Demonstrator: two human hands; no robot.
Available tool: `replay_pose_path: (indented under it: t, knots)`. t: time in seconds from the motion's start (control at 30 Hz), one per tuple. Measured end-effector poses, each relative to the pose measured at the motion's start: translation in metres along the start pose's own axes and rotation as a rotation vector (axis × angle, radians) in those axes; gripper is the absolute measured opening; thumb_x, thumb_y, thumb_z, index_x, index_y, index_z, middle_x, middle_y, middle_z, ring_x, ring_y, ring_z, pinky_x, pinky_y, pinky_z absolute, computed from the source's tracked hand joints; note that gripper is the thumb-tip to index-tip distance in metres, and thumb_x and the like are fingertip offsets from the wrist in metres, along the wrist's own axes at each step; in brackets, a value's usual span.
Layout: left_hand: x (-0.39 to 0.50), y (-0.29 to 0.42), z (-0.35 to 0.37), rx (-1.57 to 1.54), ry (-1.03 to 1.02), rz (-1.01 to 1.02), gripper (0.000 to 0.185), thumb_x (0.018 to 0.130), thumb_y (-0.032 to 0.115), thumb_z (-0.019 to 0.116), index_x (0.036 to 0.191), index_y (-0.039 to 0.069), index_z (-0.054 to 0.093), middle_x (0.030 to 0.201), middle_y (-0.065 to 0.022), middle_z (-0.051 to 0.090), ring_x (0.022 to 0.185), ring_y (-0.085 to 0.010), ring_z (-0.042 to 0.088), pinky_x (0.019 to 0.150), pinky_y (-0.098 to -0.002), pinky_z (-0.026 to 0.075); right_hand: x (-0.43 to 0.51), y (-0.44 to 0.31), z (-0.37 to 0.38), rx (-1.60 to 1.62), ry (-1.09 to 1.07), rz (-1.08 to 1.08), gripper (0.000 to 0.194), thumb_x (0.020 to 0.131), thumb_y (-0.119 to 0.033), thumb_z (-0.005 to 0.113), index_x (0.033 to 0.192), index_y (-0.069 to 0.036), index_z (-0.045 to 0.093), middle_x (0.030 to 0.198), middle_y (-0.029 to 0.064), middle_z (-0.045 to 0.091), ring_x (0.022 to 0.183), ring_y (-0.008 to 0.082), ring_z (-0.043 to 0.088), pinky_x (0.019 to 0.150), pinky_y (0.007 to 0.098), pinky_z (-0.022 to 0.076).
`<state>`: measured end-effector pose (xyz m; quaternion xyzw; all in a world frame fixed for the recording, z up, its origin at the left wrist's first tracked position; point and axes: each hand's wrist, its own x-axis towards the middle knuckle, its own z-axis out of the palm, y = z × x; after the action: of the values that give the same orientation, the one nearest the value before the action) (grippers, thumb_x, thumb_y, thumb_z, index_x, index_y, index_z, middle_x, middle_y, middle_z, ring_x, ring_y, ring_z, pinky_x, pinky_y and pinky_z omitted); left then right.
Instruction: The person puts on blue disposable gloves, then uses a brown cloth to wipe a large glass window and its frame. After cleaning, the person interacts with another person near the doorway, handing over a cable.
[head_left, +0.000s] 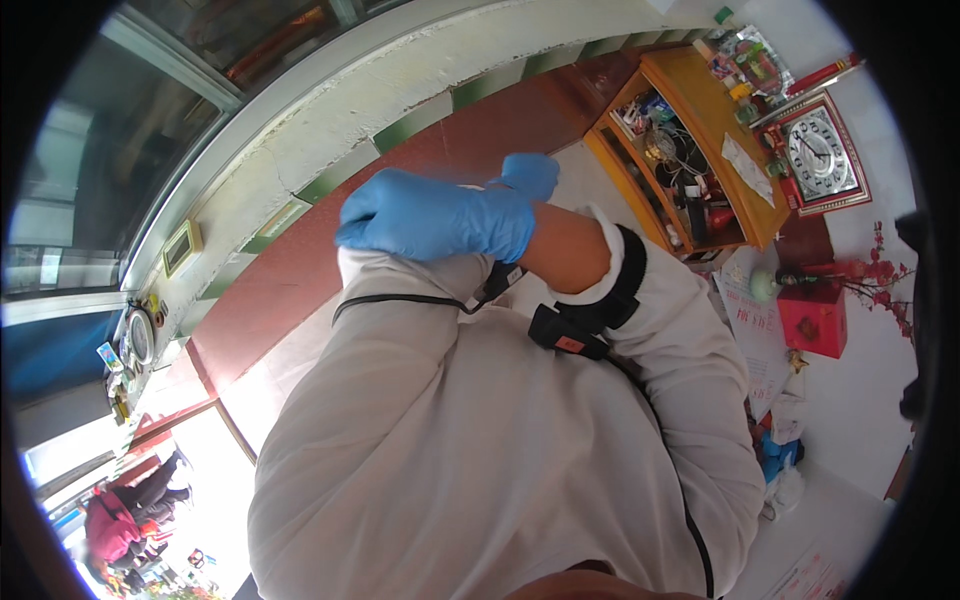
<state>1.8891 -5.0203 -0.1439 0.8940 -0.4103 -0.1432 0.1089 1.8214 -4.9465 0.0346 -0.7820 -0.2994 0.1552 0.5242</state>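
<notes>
My right hand (420, 214), in a blue disposable glove, is closed at the white left sleeve (405, 274), bunching its fabric near the cuff. Behind the right wrist my left hand (531, 176) shows in part, also in a blue glove; its fingers look curled, and whether it holds anything is hidden. A black strap (626, 277) with a small black box (568, 334) sits around my right forearm, below the pushed-up cuff. Another small black box (501, 281) with a cable (397, 298) lies at the left forearm. Both arms cross in front of my chest.
A wooden cabinet (757, 217) with open shelves of cables stands at right, beside a framed clock (821, 154) and a red vase (814, 319) with flowers. A window ledge (300, 142) runs at left, bearing a small frame (182, 247). A person (112, 525) is far off at lower left.
</notes>
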Motion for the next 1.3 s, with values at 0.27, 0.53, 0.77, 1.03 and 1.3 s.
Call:
replay_pose_path:
  t: [0.27,0.53,0.77,1.03,1.3]
  knots:
    - [0.013,-0.029,-0.043,-1.461,0.295,-0.463,0.034,0.089,0.033,0.05,0.098,0.005,0.066,0.096,-0.0123,0.066,0.088,-0.0263,0.062,0.078,-0.0389,0.049,-0.039,0.021,-0.075,0.224,0.312,-0.195,0.037,0.089,-0.028,0.057,0.115,-0.003,0.06,0.111,0.0115,0.063,0.099,0.0163,0.059,0.089,0.029,0.0442]
    - [-0.013,-0.056,-0.11,-2.281,0.491,-0.283,0.044,0.097,0.042,0.036,0.095,0.004,0.059,0.1,-0.0152,0.059,0.094,-0.0299,0.058,0.087,-0.0423,0.049,-0.132,0.1,-0.087,0.671,0.939,0.059,0.055,0.095,-0.032,0.043,0.14,-0.003,0.03,0.136,0.012,0.039,0.123,0.0243,0.04,0.105,0.0335,0.0335]
    - [0.008,0.009,-0.085,-1.717,0.452,-0.221,0.054,0.094,0.049,0.041,0.104,0.0,0.062,0.101,-0.01,0.062,0.089,-0.0211,0.057,0.086,-0.0323,0.044,-0.147,0.166,-0.089,0.766,1.207,-0.031,0.029,0.088,-0.016,0.053,0.112,0.0,0.059,0.104,0.0092,0.06,0.099,0.0174,0.055,0.089,0.0269,0.0421]
    - [0.043,-0.037,-0.119,-2.081,0.659,-0.296,0.046,0.096,0.045,0.034,0.112,0.01,0.06,0.113,-0.0002,0.06,0.101,-0.0154,0.055,0.087,-0.0353,0.041,-0.12,0.163,-0.089,1.03,0.912,0.088,0.014,0.085,-0.012,0.055,0.09,-0.002,0.064,0.076,0.0029,0.057,0.072,0.0132,0.053,0.07,0.0244,0.0446]
    - [-0.004,-0.021,-0.132,-1.305,0.203,0.008,0.045,0.091,0.039,0.051,0.121,0.005,0.054,0.118,-0.0086,0.056,0.104,-0.018,0.053,0.089,-0.0326,0.042,-0.102,0.152,-0.148,1.273,0.996,0.093,0.017,0.087,-0.013,0.057,0.096,-0.002,0.066,0.07,-0.0006,0.05,0.064,0.0099,0.048,0.06,0.0215,0.0436]
